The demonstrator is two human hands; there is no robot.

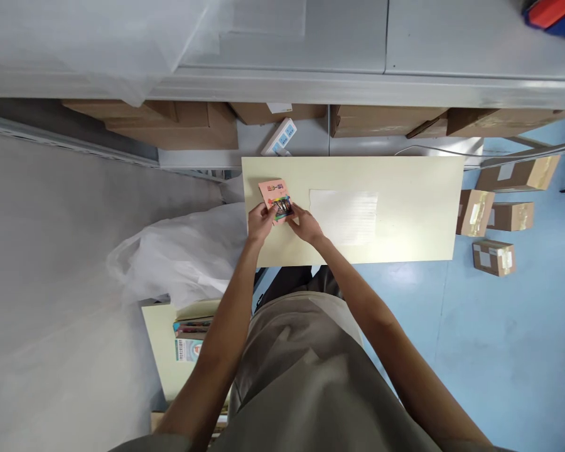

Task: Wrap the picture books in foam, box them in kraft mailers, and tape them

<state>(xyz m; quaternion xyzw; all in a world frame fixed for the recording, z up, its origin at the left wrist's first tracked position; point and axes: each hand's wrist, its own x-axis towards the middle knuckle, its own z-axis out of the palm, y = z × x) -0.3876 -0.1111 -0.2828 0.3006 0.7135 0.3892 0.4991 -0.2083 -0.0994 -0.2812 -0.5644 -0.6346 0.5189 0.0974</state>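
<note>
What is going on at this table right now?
A person is working at a cream table. Both hands hold a pink packet with colourful pieces on its front: the left hand is at its near left edge and the right hand at its near right corner. A white sheet of paper lies flat beside it, untouched.

My left hand (260, 221) and right hand (306, 225) cover the near edge of the pink packet (272, 190). Whether my fingers (267, 212) pinch it or only press on it, I cannot tell. Its print and the small coloured pieces (283, 206) on it are too small to make out. The tabletop (405, 226) hides the near end of the power strip (280, 135). A red and blue thing (553, 11) is cut off by the top right corner.
</note>
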